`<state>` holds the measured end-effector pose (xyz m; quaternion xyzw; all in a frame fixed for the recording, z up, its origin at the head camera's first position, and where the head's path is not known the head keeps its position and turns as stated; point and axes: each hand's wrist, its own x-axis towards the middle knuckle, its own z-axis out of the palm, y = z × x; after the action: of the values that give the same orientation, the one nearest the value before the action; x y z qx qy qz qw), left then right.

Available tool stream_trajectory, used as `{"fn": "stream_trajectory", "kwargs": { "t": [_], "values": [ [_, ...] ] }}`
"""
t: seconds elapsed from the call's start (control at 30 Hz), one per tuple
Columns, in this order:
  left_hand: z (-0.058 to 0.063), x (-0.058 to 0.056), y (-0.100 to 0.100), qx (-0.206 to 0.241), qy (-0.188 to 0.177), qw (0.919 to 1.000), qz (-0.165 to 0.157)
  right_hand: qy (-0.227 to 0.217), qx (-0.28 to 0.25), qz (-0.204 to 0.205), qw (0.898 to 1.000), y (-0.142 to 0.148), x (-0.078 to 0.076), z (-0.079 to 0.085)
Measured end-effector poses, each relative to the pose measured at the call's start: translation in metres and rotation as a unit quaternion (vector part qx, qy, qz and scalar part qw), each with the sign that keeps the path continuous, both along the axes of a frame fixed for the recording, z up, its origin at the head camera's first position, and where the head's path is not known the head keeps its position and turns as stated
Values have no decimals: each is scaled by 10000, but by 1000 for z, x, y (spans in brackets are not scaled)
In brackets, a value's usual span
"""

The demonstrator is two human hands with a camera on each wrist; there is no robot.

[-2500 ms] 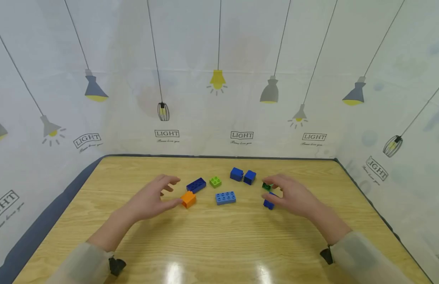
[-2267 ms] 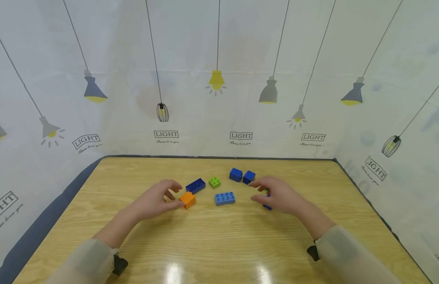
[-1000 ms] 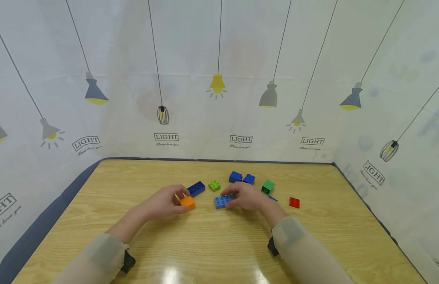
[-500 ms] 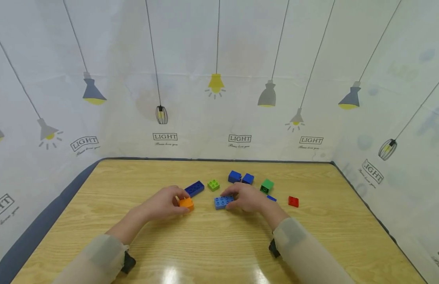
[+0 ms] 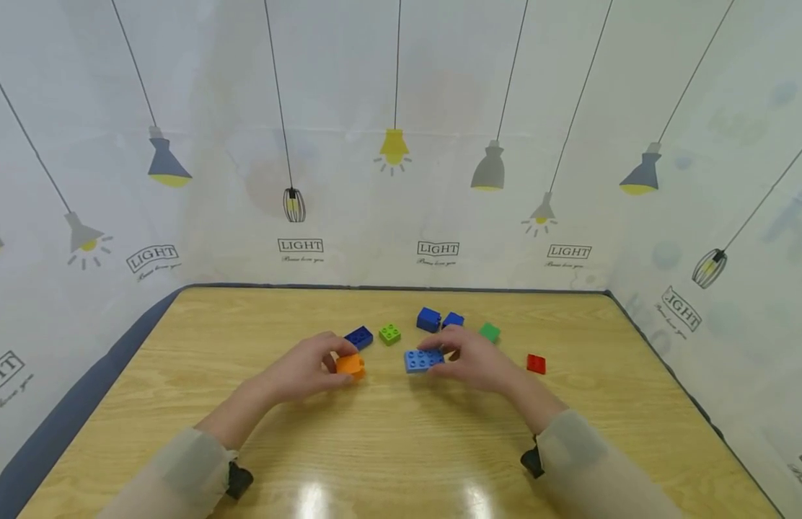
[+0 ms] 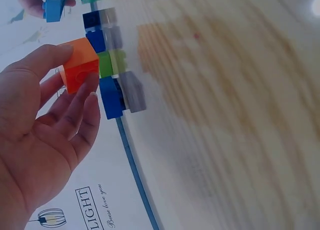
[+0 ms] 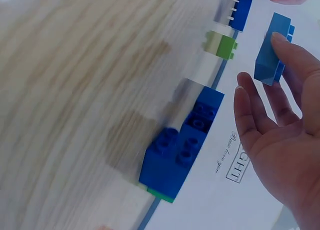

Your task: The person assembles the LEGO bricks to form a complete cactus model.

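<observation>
In the head view my left hand (image 5: 306,370) pinches an orange toy brick (image 5: 350,365) between thumb and fingers. The left wrist view shows that brick (image 6: 81,60) raised off the table. Across from it, my right hand (image 5: 480,360) pinches a light blue eight-stud brick (image 5: 417,361) by its right end. Seen from the right wrist, this light blue brick (image 7: 271,53) is also clear of the tabletop. A dark blue brick (image 5: 360,337) lies just beyond my left fingers. A lime green four-stud brick (image 5: 389,334) sits between and behind the two hands.
Two blue bricks, one of them whole in view (image 5: 428,318), stand behind my right hand. A green brick (image 5: 490,331) and a flat red piece (image 5: 536,364) lie to its right. The wooden table (image 5: 375,447) ends at a printed curtain (image 5: 349,180).
My right hand moved left from the right-hand bricks to the light blue brick, gripped it and lifted it slightly rightward. My left hand closed on the orange brick and lifted it.
</observation>
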<state>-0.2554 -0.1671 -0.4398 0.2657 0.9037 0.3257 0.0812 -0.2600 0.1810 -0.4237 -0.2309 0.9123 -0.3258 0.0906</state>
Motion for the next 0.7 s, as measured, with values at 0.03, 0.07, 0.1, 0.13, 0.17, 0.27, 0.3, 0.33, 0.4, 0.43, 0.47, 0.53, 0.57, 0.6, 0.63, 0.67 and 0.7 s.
{"fn": "stream_trajectory", "kwargs": {
  "t": [0.03,0.07,0.1,0.13,0.17,0.27,0.3,0.33,0.4,0.43,0.47,0.53,0.57,0.6,0.63,0.67,0.7],
  "values": [
    [1,1,1,25,-5,10000,16,35,-19,5,10000,3,2,1],
    [2,2,2,60,4,10000,0,49,-60,13,10000,6,5,2],
    [3,3,3,99,27,9999,-35,70,-91,15,9999,9,7,3],
    [4,4,4,120,36,9999,-50,72,-135,7,9999,12,9,4],
    [5,5,5,144,26,9999,-44,93,-190,25,9998,15,12,5],
    [7,8,8,264,94,9995,-136,108,-375,28,9992,23,19,8],
    [8,9,9,293,129,9994,-153,113,-407,15,9991,26,22,9],
    [8,11,10,325,147,9992,-153,115,-449,16,9989,28,24,9],
    [9,12,12,443,248,9985,-207,102,-510,-8,9986,32,28,10],
    [9,13,13,488,297,9981,-229,93,-531,-44,9985,34,31,11],
    [10,14,15,538,321,9977,-241,94,-570,-43,9983,35,33,12],
    [11,16,18,606,323,9973,-250,135,-641,-26,9978,38,36,13],
    [12,17,19,655,322,9970,-276,152,-667,-36,9977,39,38,13],
    [13,18,21,705,292,9967,-294,187,-695,-41,9974,40,39,14],
    [14,20,23,750,258,9964,-299,225,-714,-44,9972,41,40,14],
    [15,21,25,804,228,9960,-304,246,-744,-42,9969,41,41,15],
    [15,23,27,867,194,9955,-319,269,-771,-45,9967,42,42,15]
  ]
}}
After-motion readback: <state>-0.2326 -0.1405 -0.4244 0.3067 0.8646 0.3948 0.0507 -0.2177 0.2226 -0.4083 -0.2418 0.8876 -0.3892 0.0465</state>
